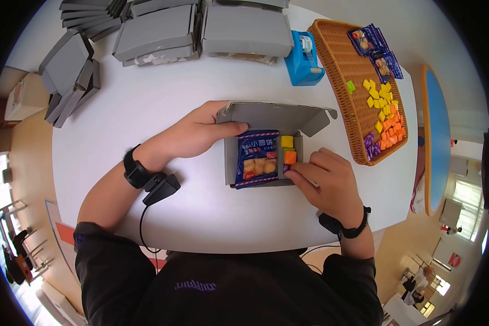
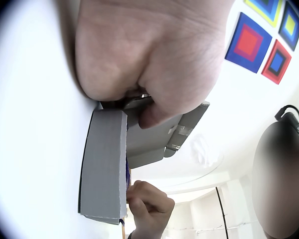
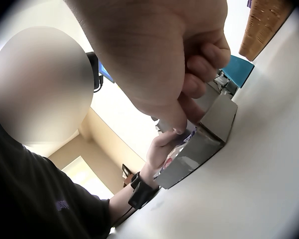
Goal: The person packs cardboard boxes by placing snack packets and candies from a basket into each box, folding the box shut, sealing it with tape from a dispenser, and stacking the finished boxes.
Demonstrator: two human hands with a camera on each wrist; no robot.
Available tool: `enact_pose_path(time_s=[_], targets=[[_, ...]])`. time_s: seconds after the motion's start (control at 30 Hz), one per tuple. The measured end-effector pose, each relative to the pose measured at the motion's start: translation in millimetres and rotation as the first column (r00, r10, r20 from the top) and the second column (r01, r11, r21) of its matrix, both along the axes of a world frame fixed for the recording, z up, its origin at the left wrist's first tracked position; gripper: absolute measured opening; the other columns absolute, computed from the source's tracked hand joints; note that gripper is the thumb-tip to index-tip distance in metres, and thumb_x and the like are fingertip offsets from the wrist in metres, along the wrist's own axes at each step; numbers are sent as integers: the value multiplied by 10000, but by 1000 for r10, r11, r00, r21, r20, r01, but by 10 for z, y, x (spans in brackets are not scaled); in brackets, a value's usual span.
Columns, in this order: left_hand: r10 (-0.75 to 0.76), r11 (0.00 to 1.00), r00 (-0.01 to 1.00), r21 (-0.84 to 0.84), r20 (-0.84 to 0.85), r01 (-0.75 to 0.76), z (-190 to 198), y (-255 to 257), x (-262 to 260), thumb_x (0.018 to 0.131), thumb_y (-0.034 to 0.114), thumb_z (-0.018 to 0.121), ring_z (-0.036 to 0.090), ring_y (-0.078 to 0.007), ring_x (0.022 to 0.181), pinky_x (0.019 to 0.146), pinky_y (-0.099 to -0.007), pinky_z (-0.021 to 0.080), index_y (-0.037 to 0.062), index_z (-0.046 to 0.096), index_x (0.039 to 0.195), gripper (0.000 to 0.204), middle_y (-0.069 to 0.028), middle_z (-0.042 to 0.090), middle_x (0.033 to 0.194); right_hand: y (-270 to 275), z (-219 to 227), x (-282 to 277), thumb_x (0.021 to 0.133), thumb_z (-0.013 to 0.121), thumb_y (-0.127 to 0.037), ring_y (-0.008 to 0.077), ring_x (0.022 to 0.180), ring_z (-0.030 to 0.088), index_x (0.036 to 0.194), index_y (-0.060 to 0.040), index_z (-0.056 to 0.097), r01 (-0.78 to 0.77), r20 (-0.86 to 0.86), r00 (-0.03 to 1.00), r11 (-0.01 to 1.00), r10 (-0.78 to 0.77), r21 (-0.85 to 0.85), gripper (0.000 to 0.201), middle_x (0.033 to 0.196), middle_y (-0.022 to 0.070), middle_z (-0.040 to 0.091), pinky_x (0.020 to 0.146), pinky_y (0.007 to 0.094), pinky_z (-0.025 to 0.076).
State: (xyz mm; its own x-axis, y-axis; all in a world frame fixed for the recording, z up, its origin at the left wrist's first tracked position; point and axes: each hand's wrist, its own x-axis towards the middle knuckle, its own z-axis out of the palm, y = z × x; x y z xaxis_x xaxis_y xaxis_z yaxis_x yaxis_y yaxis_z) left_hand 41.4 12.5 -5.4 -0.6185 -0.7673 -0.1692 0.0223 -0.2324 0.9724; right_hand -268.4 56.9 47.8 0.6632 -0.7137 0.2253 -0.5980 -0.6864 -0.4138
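Observation:
A small grey cardboard box (image 1: 277,114) stands with its lid raised in front of the person. Inside lies a blue biscuit packet (image 1: 258,157), and beside it a row of small wrapped candies: a yellow one (image 1: 287,142), a green one below it, an orange one (image 1: 290,157) and a purple one (image 1: 287,168). The left hand (image 1: 198,130) grips the box's left back corner, thumb inside by the lid. At the box's right front, the right hand (image 1: 328,179) pinches the purple candy between thumb and forefinger, its other fingers curled. In the right wrist view, these fingertips dip over the box wall (image 3: 189,162).
A wicker basket (image 1: 339,103) on the right holds yellow, orange and purple candies, a green one and biscuit packets (image 1: 367,41). A blue tape dispenser (image 1: 304,60) stands beside it. Grey boxes (image 1: 247,30) are stacked along the back; an opened box (image 1: 70,70) sits back left.

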Motion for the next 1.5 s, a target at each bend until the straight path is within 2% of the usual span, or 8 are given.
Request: enact_pose_path(time_s=[0.3, 0.37, 0.5, 0.67, 0.73, 0.87, 1.17, 1.5], targets=[[2, 1000, 999, -30, -38, -4, 81, 10, 25, 1086, 102, 644, 584, -186, 1330, 1157, -342, 464, -25, 522, 1551, 497, -111, 659, 1464, -39, 73, -33, 823, 897, -100, 224, 615, 560, 856, -73, 725, 34, 77, 996, 999, -37, 40, 177, 713, 44, 565, 555, 353, 459], [-127, 983, 985, -149, -114, 109, 126, -50, 135, 1069, 85, 669, 556, -186, 1377, 1170, -356, 462, -10, 490, 1599, 567, -115, 622, 1524, -40, 87, -79, 884, 861, -57, 157, 625, 546, 934, -66, 704, 289, 187, 933, 950, -308, 121, 165, 735, 31, 574, 578, 322, 453], [-154, 972, 986, -189, -63, 139, 165, -222, 502, 1013, 165, 769, 561, -171, 1287, 1122, -348, 490, 27, 514, 1605, 659, -122, 550, 1602, -145, -84, -249, 956, 791, -23, 113, 720, 556, 1103, -45, 653, 370, 345, 841, 908, -417, 194, 203, 887, 41, 655, 681, 286, 487], [-131, 989, 991, -67, -2, 131, 129, -241, 536, 960, 136, 784, 550, -108, 953, 852, -273, 497, -27, 638, 1476, 560, -65, 708, 1310, -165, -32, -167, 1068, 627, -11, 179, 1076, 673, 1389, -28, 534, 176, 506, 785, 911, -358, 373, 335, 1287, 141, 654, 981, 322, 545], [-95, 984, 995, -147, 10, 95, 57, -191, 458, 977, 187, 838, 590, -66, 914, 794, -256, 512, 60, 700, 1438, 498, 15, 667, 922, -119, -14, -139, 1073, 614, -10, 195, 1128, 676, 1438, -28, 518, 161, 503, 777, 891, -379, 424, 377, 1307, 146, 649, 1014, 338, 544], [-94, 965, 989, -235, 112, 118, 139, -113, 326, 959, 180, 859, 539, -61, 846, 716, -241, 463, 95, 718, 1420, 489, 21, 641, 937, -82, -78, -165, 1069, 592, 13, 210, 1194, 676, 1526, -21, 492, 112, 492, 791, 878, -363, 466, 469, 1372, 134, 640, 1074, 361, 538], [-119, 918, 966, -346, 231, 196, 303, -22, 182, 787, 58, 884, 497, -132, 900, 755, -272, 415, 137, 792, 1280, 508, 31, 605, 1119, -140, 70, -164, 862, 582, 183, 316, 1089, 723, 1179, -37, 779, 67, 292, 940, 935, -177, 348, 433, 1209, 165, 727, 935, 359, 577], [-191, 849, 935, -428, 298, 310, 298, 42, 170, 825, 42, 831, 572, -238, 1106, 1008, -362, 477, 93, 766, 1255, 438, -53, 581, 1139, -150, 138, -242, 886, 642, 143, 272, 1027, 666, 1171, -45, 797, -18, 113, 993, 936, -23, 352, 375, 1112, 105, 688, 883, 360, 524]])
